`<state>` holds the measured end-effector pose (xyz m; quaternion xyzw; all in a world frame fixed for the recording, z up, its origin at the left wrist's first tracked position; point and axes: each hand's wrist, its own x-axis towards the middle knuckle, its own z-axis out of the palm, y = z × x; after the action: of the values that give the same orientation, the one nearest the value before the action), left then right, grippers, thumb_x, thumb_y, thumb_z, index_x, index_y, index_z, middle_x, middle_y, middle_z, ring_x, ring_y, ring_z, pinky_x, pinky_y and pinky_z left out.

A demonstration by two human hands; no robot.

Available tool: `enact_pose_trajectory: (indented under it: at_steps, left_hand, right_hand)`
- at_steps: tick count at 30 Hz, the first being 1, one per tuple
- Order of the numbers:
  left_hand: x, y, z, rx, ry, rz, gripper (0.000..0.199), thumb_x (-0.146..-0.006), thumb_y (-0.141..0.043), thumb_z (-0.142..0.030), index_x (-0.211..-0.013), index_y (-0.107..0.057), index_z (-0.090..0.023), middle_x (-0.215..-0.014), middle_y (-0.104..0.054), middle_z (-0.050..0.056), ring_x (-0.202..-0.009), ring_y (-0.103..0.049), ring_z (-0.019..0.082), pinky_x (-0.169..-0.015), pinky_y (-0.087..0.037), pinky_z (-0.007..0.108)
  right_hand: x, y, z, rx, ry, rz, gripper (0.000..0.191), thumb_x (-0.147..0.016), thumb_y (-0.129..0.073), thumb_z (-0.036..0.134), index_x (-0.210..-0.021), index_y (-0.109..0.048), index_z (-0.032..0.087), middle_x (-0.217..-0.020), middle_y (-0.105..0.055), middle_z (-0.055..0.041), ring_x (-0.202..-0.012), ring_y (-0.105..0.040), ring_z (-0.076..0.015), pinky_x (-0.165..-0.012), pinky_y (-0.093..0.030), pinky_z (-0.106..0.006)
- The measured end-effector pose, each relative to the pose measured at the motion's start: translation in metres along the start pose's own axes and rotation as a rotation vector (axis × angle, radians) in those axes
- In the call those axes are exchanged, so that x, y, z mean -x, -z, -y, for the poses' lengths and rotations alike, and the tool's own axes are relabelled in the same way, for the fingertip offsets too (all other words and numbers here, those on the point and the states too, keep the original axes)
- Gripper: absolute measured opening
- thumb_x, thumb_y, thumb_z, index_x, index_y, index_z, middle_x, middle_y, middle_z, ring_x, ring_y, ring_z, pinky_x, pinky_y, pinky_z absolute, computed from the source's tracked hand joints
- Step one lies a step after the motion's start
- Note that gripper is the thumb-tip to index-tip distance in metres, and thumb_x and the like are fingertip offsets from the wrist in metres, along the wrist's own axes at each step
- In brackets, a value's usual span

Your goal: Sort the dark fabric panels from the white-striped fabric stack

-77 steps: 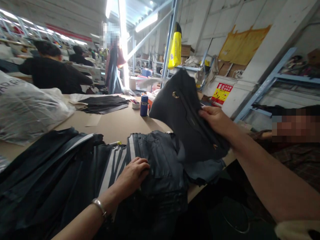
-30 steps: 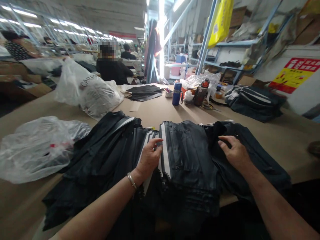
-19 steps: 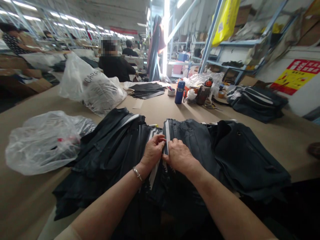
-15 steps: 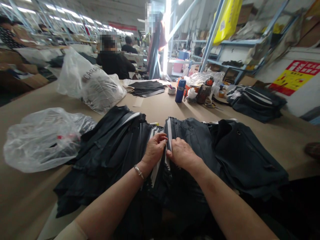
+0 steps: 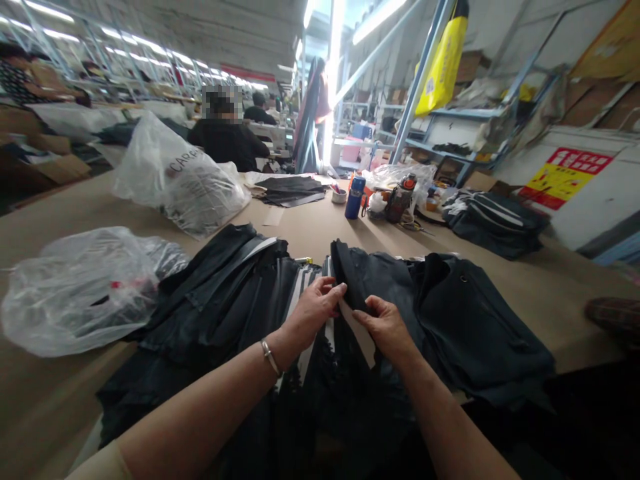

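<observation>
A dark fabric piece (image 5: 345,267) with a pale strip (image 5: 361,333) along its edge stands up from a row of similar pieces in front of me. My left hand (image 5: 316,308) pinches its edge between thumb and fingers. Just to the right, my right hand (image 5: 386,327) is closed on the same piece, thumb by the strip. Dark fabric pieces (image 5: 220,307) with pale edges fan out to the left. More dark layers lie on the right, beside a folded dark fabric piece (image 5: 480,327) with a small metal ring. My fingertips partly hide the held edge.
Clear plastic bags (image 5: 80,293) lie on the brown table (image 5: 295,233) at left. Farther back stand a blue bottle (image 5: 355,199), a dark bottle (image 5: 400,199), a small cup (image 5: 339,195) and a dark fabric bundle (image 5: 495,223). People sit beyond the table.
The dark piece between my hands has been tipped and pulled apart from the right-hand layers, and its pale strip now slants toward me. My right hand has moved slightly right and down.
</observation>
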<state>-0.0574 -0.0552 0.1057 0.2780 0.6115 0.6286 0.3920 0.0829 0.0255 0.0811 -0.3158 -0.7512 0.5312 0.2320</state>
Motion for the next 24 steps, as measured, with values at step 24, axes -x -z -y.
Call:
enact_pose_trajectory:
  at_steps: [24]
  left_hand:
    - [0.117,-0.021,-0.069,0.248,0.489,1.070,0.027,-0.064,-0.075,-0.029,-0.088,-0.074,-0.016,-0.086,-0.072,0.006,-0.079,-0.065,0.019,-0.073,-0.050,0.023]
  right_hand:
    - [0.003,0.095,0.009,-0.176,-0.080,-0.057,0.019,-0.068,-0.064,0.033,-0.071,-0.062,0.014,-0.065,-0.062,-0.0007,-0.062,-0.056,-0.0158,-0.058,-0.044,-0.025]
